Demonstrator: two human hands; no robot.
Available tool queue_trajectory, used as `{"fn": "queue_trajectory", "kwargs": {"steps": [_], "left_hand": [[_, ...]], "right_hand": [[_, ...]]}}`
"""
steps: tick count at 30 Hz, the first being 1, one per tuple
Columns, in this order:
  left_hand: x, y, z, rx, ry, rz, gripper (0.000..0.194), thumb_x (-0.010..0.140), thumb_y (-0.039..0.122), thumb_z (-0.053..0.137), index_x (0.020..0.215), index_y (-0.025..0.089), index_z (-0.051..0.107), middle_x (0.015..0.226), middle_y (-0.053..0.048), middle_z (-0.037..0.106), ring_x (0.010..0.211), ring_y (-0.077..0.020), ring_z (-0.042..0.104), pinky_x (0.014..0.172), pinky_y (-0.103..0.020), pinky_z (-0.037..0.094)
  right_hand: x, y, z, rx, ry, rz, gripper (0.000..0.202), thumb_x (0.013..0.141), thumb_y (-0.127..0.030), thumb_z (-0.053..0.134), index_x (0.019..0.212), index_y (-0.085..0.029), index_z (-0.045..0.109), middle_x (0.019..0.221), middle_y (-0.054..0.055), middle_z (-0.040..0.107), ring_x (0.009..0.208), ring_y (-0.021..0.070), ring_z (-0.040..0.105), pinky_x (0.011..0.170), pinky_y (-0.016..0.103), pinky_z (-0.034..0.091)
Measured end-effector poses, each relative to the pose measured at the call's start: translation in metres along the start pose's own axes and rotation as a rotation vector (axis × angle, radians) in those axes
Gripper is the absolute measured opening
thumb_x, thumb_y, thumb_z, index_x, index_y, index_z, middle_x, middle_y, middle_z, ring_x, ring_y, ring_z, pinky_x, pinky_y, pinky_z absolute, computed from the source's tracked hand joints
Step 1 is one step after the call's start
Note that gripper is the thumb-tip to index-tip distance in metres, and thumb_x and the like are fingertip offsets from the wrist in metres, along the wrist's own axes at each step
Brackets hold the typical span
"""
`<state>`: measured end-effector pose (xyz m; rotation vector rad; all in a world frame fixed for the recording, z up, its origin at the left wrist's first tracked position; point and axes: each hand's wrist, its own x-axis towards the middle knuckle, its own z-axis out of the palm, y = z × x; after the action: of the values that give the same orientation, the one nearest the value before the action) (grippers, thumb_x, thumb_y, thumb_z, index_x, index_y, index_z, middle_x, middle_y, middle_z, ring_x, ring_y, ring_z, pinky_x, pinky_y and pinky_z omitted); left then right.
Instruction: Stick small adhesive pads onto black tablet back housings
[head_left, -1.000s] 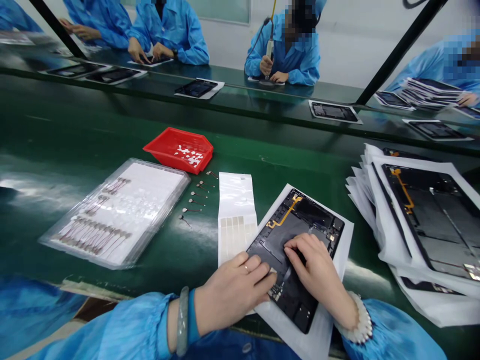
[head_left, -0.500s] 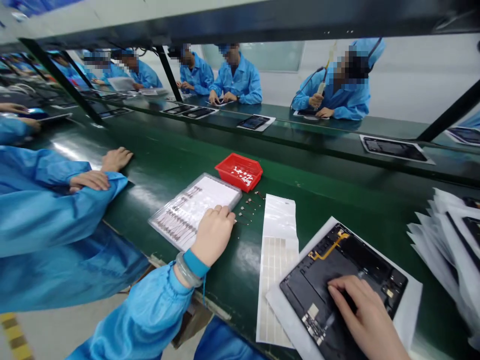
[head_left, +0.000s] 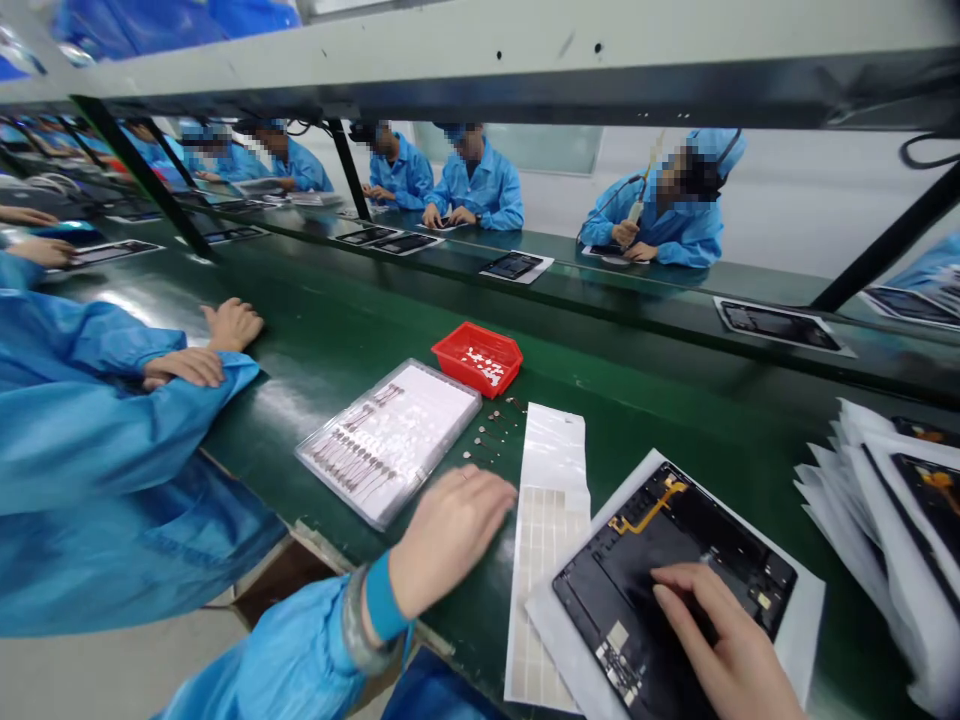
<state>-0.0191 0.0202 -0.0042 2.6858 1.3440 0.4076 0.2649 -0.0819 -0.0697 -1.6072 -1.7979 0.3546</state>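
My left hand (head_left: 450,535), with a blue wristband, hovers over the green bench just left of a sheet of pale adhesive pieces (head_left: 544,570). Its fingers stretch toward the sheet and I see nothing in them. Beyond its fingertips lies a row of small round wired parts (head_left: 480,442). My right hand (head_left: 720,620) rests over an opened black tablet housing (head_left: 607,590) with an orange flex cable (head_left: 649,510). Thumb and forefinger are pinched together there; whatever is between them is hidden. A clear tray (head_left: 397,440) of similar wired parts sits left of the row.
A red bin (head_left: 480,360) with white bits stands behind the tray. Stacked housings in white sheets (head_left: 877,540) lie at right. A neighbour's folded arms (head_left: 187,365) rest on the bench at left. A shelf beam (head_left: 480,70) crosses overhead; co-workers sit opposite.
My left hand has drawn back from the tray's edge and the small parts, moving right and nearer to me. My right hand keeps its pinch over the housing. The view has tilted up slightly.
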Motion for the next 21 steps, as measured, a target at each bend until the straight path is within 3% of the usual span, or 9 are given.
{"fn": "queue_trajectory", "kwargs": {"steps": [1, 4, 6, 8, 11, 16, 18, 21], "left_hand": [[-0.001, 0.014, 0.001, -0.252, -0.071, 0.010, 0.015, 0.090, 0.018, 0.054, 0.093, 0.019, 0.068, 0.090, -0.001, 0.070, 0.083, -0.0138, 0.063, 0.079, -0.025, 0.047], [-0.001, 0.052, 0.011, -0.981, -0.435, -0.086, 0.012, 0.082, 0.026, 0.063, 0.086, 0.019, 0.073, 0.081, 0.002, 0.072, 0.075, -0.0121, 0.065, 0.070, -0.019, 0.047], [0.004, 0.071, 0.020, -1.213, -0.609, -0.163, 0.015, 0.078, 0.028, 0.065, 0.080, 0.016, 0.073, 0.075, 0.001, 0.072, 0.071, -0.0131, 0.064, 0.068, -0.019, 0.046], [0.010, 0.083, 0.028, -1.303, -0.671, -0.192, 0.016, 0.076, 0.027, 0.063, 0.075, 0.014, 0.073, 0.070, 0.001, 0.070, 0.069, -0.0129, 0.063, 0.068, -0.020, 0.046], [0.017, 0.093, 0.038, -1.236, -0.680, -0.188, 0.016, 0.075, 0.025, 0.061, 0.072, 0.015, 0.072, 0.068, 0.002, 0.069, 0.068, -0.0126, 0.060, 0.065, -0.019, 0.044], [0.020, 0.104, 0.053, -1.044, -0.665, -0.073, 0.018, 0.079, 0.027, 0.057, 0.074, 0.017, 0.072, 0.068, 0.003, 0.068, 0.065, -0.0121, 0.059, 0.059, -0.019, 0.041], [0.019, 0.106, 0.059, -0.959, -0.553, 0.024, 0.016, 0.081, 0.025, 0.058, 0.086, 0.019, 0.071, 0.074, 0.003, 0.069, 0.067, -0.0125, 0.060, 0.062, -0.020, 0.044], [0.018, 0.106, 0.065, -0.760, -0.290, 0.243, 0.025, 0.085, 0.025, 0.059, 0.109, 0.021, 0.063, 0.093, -0.001, 0.069, 0.082, -0.0155, 0.063, 0.075, -0.024, 0.049]], "right_hand": [[0.001, -0.011, -0.002, 0.051, 0.005, -0.028, 0.014, 0.088, -0.034, 0.055, 0.097, -0.026, 0.061, 0.094, 0.005, 0.065, 0.086, 0.0196, 0.064, 0.074, 0.029, 0.053], [0.001, -0.044, -0.010, 0.240, -0.063, -0.093, 0.014, 0.087, -0.029, 0.058, 0.099, -0.025, 0.063, 0.089, 0.005, 0.067, 0.079, 0.0170, 0.065, 0.068, 0.024, 0.054], [0.000, -0.057, -0.014, 0.344, -0.102, -0.049, 0.011, 0.088, -0.028, 0.055, 0.090, -0.023, 0.065, 0.080, 0.005, 0.067, 0.073, 0.0159, 0.065, 0.065, 0.023, 0.053], [-0.004, -0.060, -0.019, 0.400, -0.108, 0.051, 0.015, 0.088, -0.029, 0.055, 0.081, -0.021, 0.065, 0.075, 0.004, 0.066, 0.070, 0.0158, 0.064, 0.064, 0.024, 0.053], [-0.014, -0.054, -0.023, 0.444, -0.076, 0.171, 0.015, 0.085, -0.030, 0.060, 0.076, -0.020, 0.066, 0.073, 0.004, 0.066, 0.068, 0.0152, 0.064, 0.062, 0.024, 0.052], [-0.026, -0.046, -0.030, 0.461, -0.020, 0.225, 0.018, 0.085, -0.030, 0.059, 0.072, -0.019, 0.063, 0.073, 0.003, 0.064, 0.068, 0.0141, 0.062, 0.064, 0.024, 0.051], [-0.023, -0.036, -0.042, 0.434, -0.018, 0.252, 0.021, 0.087, -0.031, 0.057, 0.069, -0.019, 0.060, 0.074, 0.003, 0.063, 0.070, 0.0146, 0.060, 0.065, 0.025, 0.050], [-0.013, -0.006, -0.068, 0.239, 0.060, 0.288, 0.023, 0.088, -0.034, 0.054, 0.069, -0.021, 0.059, 0.080, 0.004, 0.061, 0.083, 0.0185, 0.059, 0.076, 0.032, 0.049]]}}
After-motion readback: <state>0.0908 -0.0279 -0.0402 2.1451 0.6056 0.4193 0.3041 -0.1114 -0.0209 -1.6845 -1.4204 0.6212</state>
